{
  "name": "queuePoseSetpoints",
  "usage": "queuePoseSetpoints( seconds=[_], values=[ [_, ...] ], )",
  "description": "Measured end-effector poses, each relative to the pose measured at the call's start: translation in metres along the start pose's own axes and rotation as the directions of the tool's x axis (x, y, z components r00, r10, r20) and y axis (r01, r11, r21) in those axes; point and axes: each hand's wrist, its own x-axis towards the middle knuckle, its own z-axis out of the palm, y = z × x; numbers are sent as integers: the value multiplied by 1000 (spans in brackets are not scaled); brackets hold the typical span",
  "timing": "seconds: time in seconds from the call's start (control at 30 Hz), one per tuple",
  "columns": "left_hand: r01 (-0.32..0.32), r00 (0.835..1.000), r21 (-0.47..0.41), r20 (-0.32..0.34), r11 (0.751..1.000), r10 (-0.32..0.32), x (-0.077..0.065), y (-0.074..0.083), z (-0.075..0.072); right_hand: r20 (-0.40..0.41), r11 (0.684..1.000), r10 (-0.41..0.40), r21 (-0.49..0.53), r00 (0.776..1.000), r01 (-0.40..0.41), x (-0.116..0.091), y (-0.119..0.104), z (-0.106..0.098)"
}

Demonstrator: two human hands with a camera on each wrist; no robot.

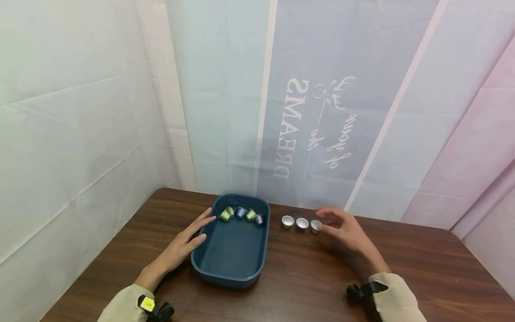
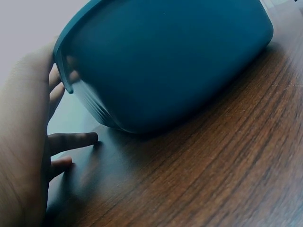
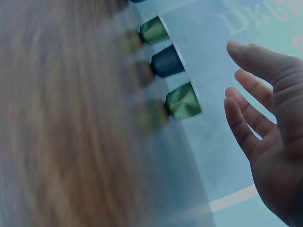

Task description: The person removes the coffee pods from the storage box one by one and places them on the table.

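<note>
Pale fabric (image 1: 225,89) hangs behind a brown wood-grain table (image 1: 306,277), its white lettering (image 1: 291,129) flipped in my head view. On the bare wood, just beyond the tray's (image 1: 233,255) right side, I count three pods in a short row, all upright on their narrow ends with silver lids up: an end pod (image 1: 314,226), a middle pod (image 1: 302,224) and a near-tray pod (image 1: 287,222). My right wrist view shows their bodies as green, dark and green. Five more pods (image 1: 240,213) lie at the far end inside the tray.

My right hand (image 1: 346,230) is unclenched and has nothing in its grasp, thumb and fingers spread beside the end pod. From the head the thumb overlaps that pod; the wrist view shows a gap, so I judge it apart. My left hand (image 1: 183,246) is loose too, fingers extended along the tray's left rim, not wrapped round it.

I expect each pod to be light and stiff-walled, with a smooth, slightly slippery skin and a thin lid that could dent. I'd pinch it lightly across the sides, just under the flared rim, and keep pressure off the foil. The tray looks rigid; a flat hand at its rim should steady it.
</note>
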Motion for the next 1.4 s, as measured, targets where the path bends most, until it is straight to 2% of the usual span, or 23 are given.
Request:
queuePoseSetpoints(
  seconds=[0.23, 0.57, 0.83, 1.0, 1.13, 1.4],
  values=[
    [5, 1000, -2, 9, 1000, -5, -2, 0, -1, -18, 994, -88, 59, 996, 89, 13, -16, 13],
    [3, 1000, -3, 11, 1000, -3, 0, 0, -1, 45, 976, -141, 173, 989, 131, 36, -37, 37],
    [-3, 1000, 7, -4, 1000, 3, 0, 0, 1, 84, 971, -219, 120, 972, 209, 57, -53, 66],
    [-6, 1000, 8, -11, 1000, 7, 1, -1, 1, 85, 964, -207, 185, 975, 189, 68, -60, 80],
    [-17, 1000, -2, -6, 1000, 17, 2, -3, 1, 122, 962, -189, 223, 974, 159, 76, -67, 91],
    [-21, 1000, -22, -17, 1000, 21, 1, -2, 2, 175, 975, -183, 155, 967, 157, 89, -75, 110]
  ],
)
